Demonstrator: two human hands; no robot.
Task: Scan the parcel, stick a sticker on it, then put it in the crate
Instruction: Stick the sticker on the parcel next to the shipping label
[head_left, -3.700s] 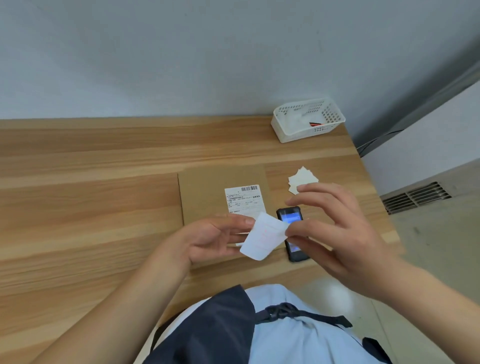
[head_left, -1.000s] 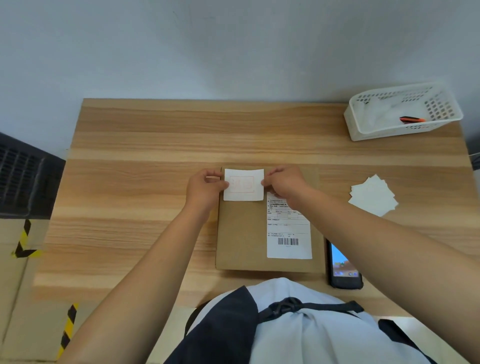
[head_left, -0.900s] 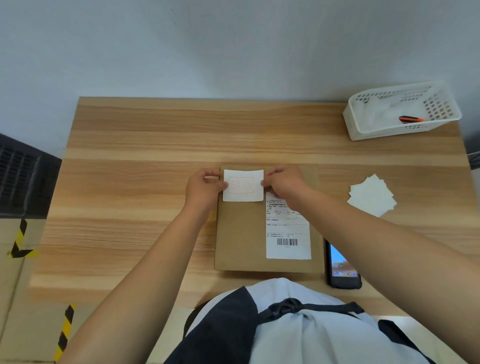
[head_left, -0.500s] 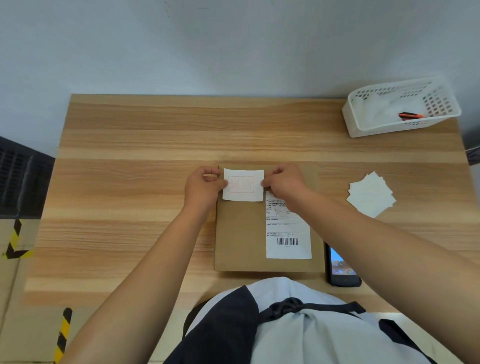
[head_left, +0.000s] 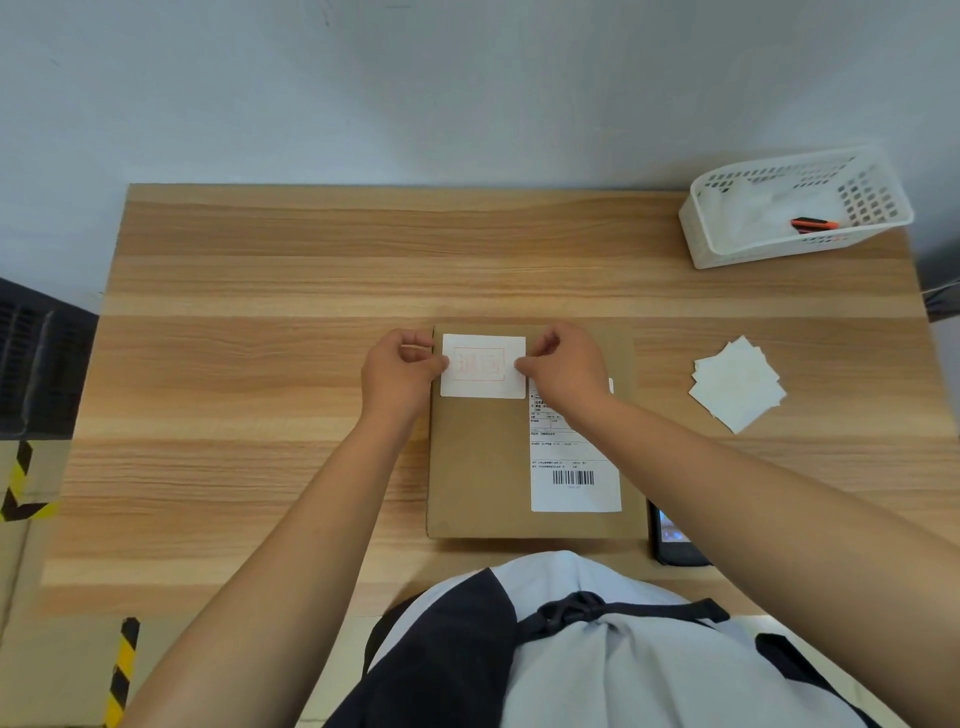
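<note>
I see a wooden table (head_left: 260, 364) against a grey wall (head_left: 467, 88); its left half is bare. The parcel (head_left: 483, 467) lies flat near the front edge. My left hand (head_left: 397, 371) and right hand (head_left: 563, 366) pinch the sticker (head_left: 483, 366) by its sides on the parcel's far end. The crate (head_left: 737, 249) sits far right.

bare table (head_left: 260, 364) left, sticker stack (head_left: 737, 383) right

Parcel-handling station, office-like: wooden desk (head_left: 311, 270) against plain wall; labelled cardboard parcel (head_left: 483, 467); sticker stack (head_left: 737, 384); white basket (head_left: 727, 249); hazard-striped floor tape (head_left: 122, 670).
</note>
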